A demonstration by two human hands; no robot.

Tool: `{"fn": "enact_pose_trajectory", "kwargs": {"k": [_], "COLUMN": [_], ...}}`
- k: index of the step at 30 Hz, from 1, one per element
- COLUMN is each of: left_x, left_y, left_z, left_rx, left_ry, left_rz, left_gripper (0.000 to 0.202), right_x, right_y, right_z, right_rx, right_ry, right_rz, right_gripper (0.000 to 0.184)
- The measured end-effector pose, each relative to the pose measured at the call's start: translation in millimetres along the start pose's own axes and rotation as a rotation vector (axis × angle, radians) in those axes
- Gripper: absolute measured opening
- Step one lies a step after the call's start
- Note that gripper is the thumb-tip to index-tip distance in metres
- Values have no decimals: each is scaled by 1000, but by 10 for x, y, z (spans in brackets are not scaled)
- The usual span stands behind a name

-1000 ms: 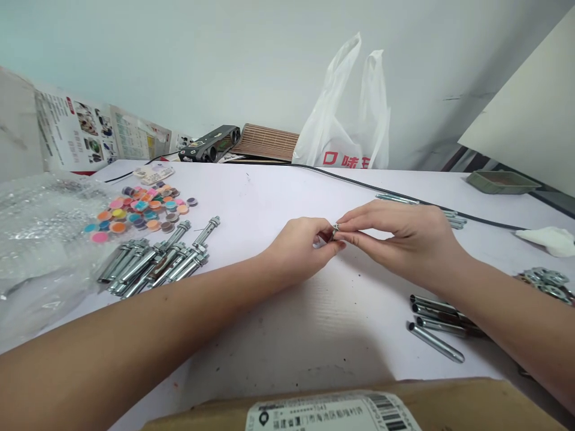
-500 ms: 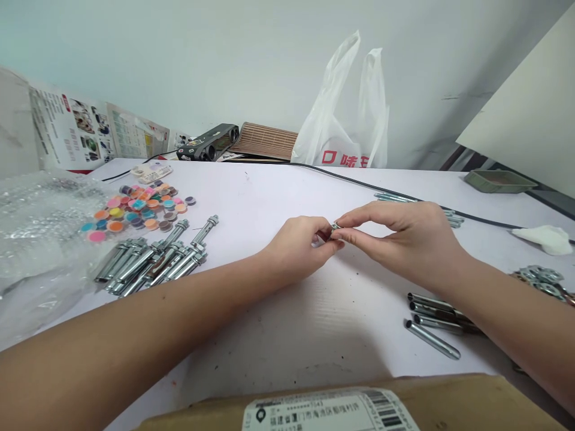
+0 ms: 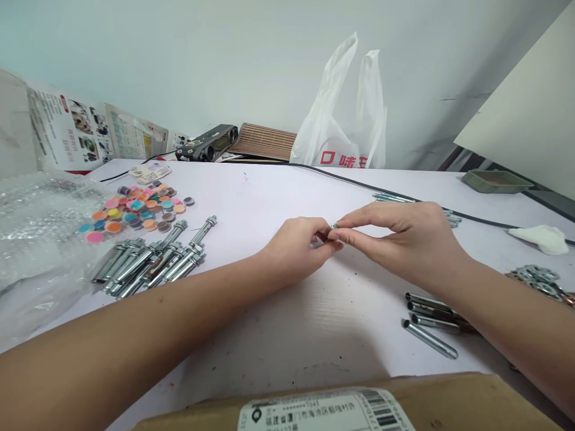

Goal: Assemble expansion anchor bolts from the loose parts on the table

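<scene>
My left hand (image 3: 300, 246) and my right hand (image 3: 395, 232) meet over the middle of the table. Between their fingertips is a small shiny metal fastener (image 3: 333, 226), which looks like a bolt end with a nut; most of it is hidden. My left fingers curl closed around it from the left, while the right thumb and forefinger pinch it. Left of the hands lies a pile of expansion bolts (image 3: 153, 260) with nuts on their ends. Several metal sleeves (image 3: 430, 339) lie under my right forearm. Plain metal rods (image 3: 392, 197) show partly behind the right hand.
Colourful plastic discs (image 3: 148, 203) and bubble wrap (image 3: 40, 239) are at the left. Washers and nuts (image 3: 541, 278) lie at the far right. A cardboard box (image 3: 431, 401) stands along the near edge; a white plastic bag (image 3: 336, 131), black cable (image 3: 341, 175) and green tray (image 3: 496, 181) are at the back.
The view has shifted very slightly. Both hands keep the same pose on the metal fastener, with the right fingertips moving only a little.
</scene>
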State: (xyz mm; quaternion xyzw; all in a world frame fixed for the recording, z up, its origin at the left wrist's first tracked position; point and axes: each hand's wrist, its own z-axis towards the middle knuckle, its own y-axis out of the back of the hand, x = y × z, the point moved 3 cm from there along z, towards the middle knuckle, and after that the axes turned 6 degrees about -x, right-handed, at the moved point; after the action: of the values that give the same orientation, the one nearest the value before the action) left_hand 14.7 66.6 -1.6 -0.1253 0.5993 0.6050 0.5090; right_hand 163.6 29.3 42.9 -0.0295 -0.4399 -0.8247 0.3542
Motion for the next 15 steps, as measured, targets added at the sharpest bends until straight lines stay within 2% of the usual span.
{"fn": "enact_pose_trajectory", "kwargs": {"k": [9,15], "left_x": [6,9], "left_y": [-2,3], "left_z": [-4,-5], "left_rx": [6,7], "left_ry": [-7,6], "left_rz": [-1,6], "left_gripper": [20,19], "right_x": [24,-61], "right_y": [-13,51], "right_z": [-14,52], "right_rx": [-11,64], "right_ry": [7,-92], "right_rz": [-81,-98], "right_gripper": [8,12]}}
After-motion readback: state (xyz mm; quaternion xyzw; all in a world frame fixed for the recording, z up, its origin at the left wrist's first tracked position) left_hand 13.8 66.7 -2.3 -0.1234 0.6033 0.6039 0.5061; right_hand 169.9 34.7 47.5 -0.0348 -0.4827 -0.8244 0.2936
